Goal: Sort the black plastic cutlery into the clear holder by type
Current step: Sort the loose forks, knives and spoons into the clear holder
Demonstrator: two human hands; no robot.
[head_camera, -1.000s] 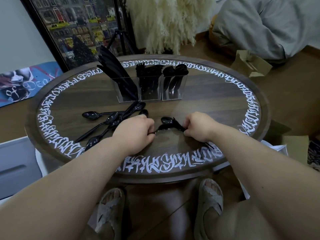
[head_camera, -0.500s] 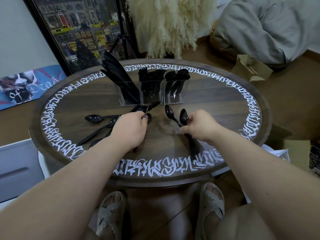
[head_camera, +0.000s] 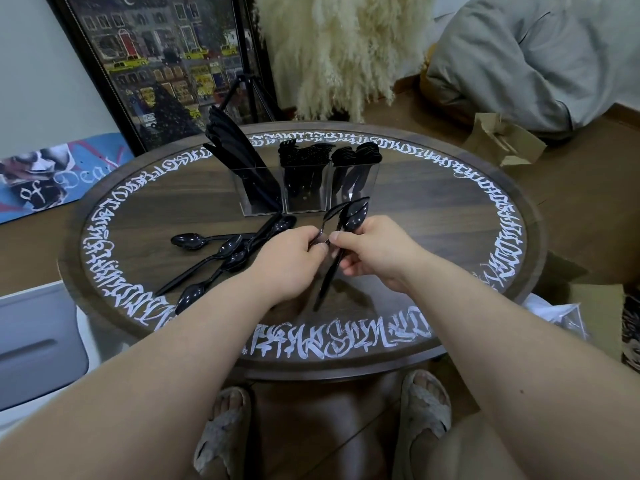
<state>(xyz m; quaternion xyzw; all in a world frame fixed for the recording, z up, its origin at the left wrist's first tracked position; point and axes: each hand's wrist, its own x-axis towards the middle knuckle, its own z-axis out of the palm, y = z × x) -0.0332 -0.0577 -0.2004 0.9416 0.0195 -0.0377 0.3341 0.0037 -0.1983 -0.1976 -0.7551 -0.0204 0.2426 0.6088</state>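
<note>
A clear three-part holder (head_camera: 304, 202) stands at the middle back of the round table (head_camera: 450, 216). Knives fill its left part, forks the middle, spoons the right. Several loose black spoons (head_camera: 225, 252) lie on the table left of my hands. My right hand (head_camera: 377, 252) grips a small bunch of black spoons (head_camera: 351, 216) by the handles, bowls pointing up toward the holder. My left hand (head_camera: 291, 263) pinches another spoon's handle and touches the same bunch.
The table has a white lettered ring round its rim. A framed picture (head_camera: 166, 64) and pampas grass (head_camera: 339, 53) stand behind it. A paper bag (head_camera: 502, 140) lies right of the table, a white box (head_camera: 38, 341) at the left. My feet in slippers are under the near edge.
Both hands came together over the table's middle. The spoons in my right hand rose off the table and now point up toward the holder; my left hand brought its spoon over to them.
</note>
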